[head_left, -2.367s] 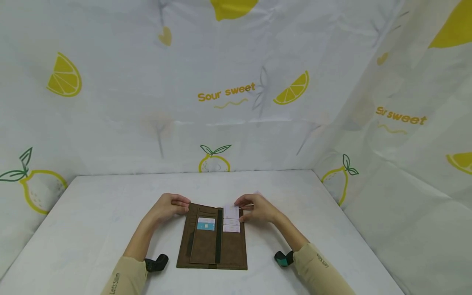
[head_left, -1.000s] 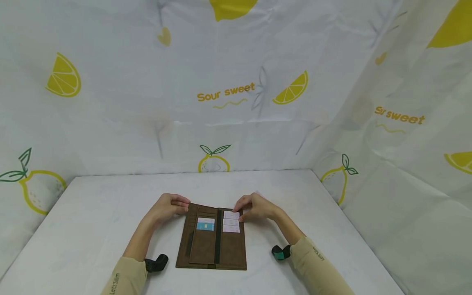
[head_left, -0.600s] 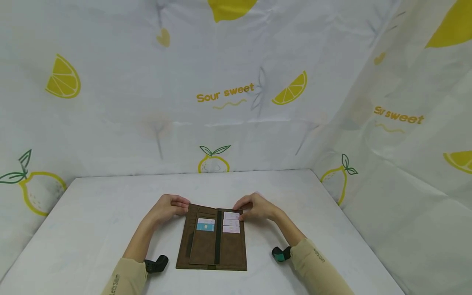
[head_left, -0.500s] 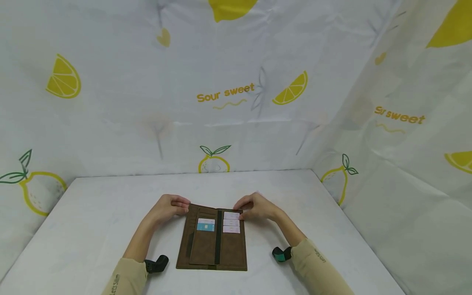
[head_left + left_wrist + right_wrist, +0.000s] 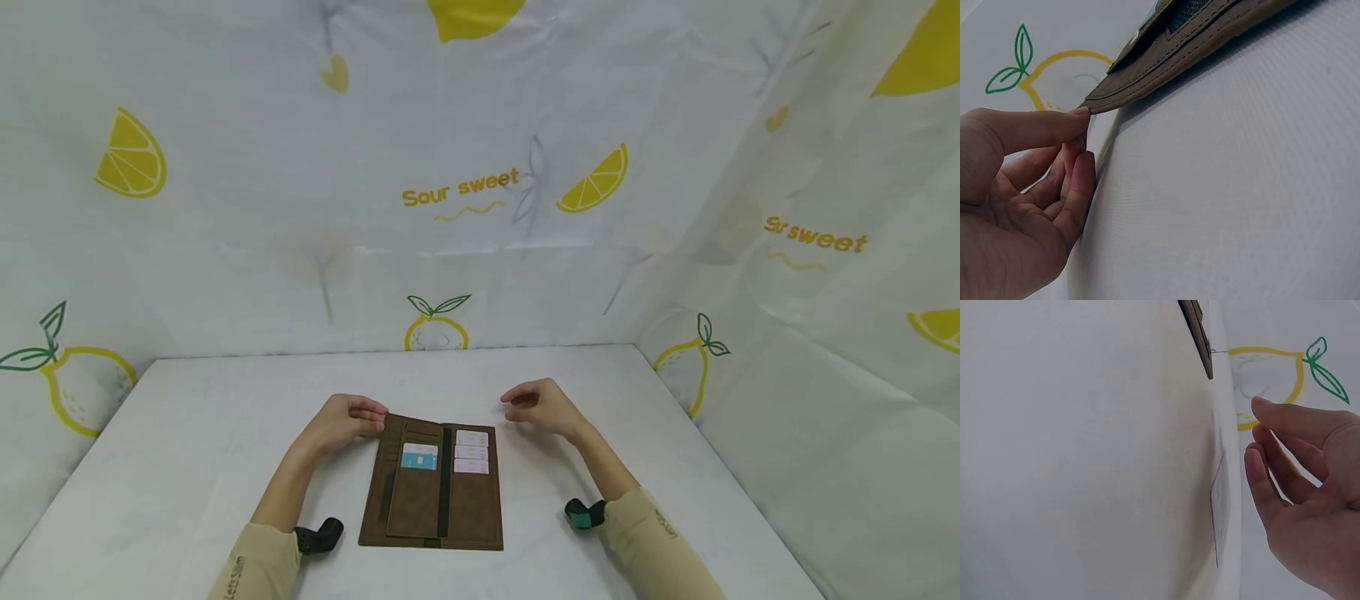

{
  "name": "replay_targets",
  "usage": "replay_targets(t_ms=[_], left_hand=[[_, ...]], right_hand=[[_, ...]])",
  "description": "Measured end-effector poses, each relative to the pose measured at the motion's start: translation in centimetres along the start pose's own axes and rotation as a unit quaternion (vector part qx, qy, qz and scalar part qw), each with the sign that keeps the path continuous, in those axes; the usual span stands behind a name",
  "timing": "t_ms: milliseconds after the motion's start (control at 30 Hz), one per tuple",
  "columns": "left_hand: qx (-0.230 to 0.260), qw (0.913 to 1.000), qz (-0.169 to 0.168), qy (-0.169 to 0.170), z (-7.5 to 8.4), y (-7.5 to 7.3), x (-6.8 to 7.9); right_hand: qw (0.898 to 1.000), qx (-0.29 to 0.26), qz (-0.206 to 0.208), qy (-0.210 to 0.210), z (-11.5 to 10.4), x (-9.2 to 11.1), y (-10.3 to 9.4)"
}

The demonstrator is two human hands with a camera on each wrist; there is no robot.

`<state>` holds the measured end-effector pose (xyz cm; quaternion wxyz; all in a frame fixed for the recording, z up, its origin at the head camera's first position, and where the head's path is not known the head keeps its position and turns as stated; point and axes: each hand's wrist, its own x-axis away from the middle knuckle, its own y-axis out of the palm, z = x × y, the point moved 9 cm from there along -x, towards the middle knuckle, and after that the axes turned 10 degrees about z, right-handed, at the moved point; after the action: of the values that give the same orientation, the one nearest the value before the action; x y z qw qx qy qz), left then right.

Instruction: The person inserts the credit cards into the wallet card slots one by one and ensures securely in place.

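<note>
A brown long wallet (image 5: 474, 510) lies spread out on the white table. My left hand (image 5: 337, 423) pinches its upper left corner between thumb and fingers, and the left wrist view shows that edge of the wallet (image 5: 1147, 84) tilted up off the cloth. Several pale pink cards (image 5: 471, 453) sit stacked in the right-hand slots; a blue and white card (image 5: 418, 457) is in a left-hand pocket. Beyond the wallet's upper right corner, my right hand (image 5: 546, 408) hovers with loosely bent fingers and nothing between them.
In the right wrist view, a thin pale card (image 5: 1218, 509) lies on the table near my right hand; the hand hides it in the head view. A white lemon-print curtain (image 5: 480, 275) rises along the table's back edge.
My right hand has slid the top pink card down into its slot, then let go and moved away right and back. The left hand keeps its pinch on the wallet corner.
</note>
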<state>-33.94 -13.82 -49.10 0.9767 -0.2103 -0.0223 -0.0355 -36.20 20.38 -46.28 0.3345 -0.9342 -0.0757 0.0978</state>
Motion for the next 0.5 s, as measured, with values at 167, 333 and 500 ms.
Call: replay_targets(t_ms=[167,333,500], left_hand=[[-0.002,1.0,0.0,-0.001,-0.2,0.0,0.0],[-0.001,1.0,-0.001,-0.001,-0.2,0.0,0.0],[0.0,1.0,-0.001,-0.001,-0.1,0.0,0.0]], right_hand=[[0.998,0.01,0.049,0.026,0.9,-0.1,-1.4],[0.995,0.04,0.08,0.042,1.6,-0.4,-2.3],[0.991,0.068,0.092,0.066,2.3,-0.6,-2.8]])
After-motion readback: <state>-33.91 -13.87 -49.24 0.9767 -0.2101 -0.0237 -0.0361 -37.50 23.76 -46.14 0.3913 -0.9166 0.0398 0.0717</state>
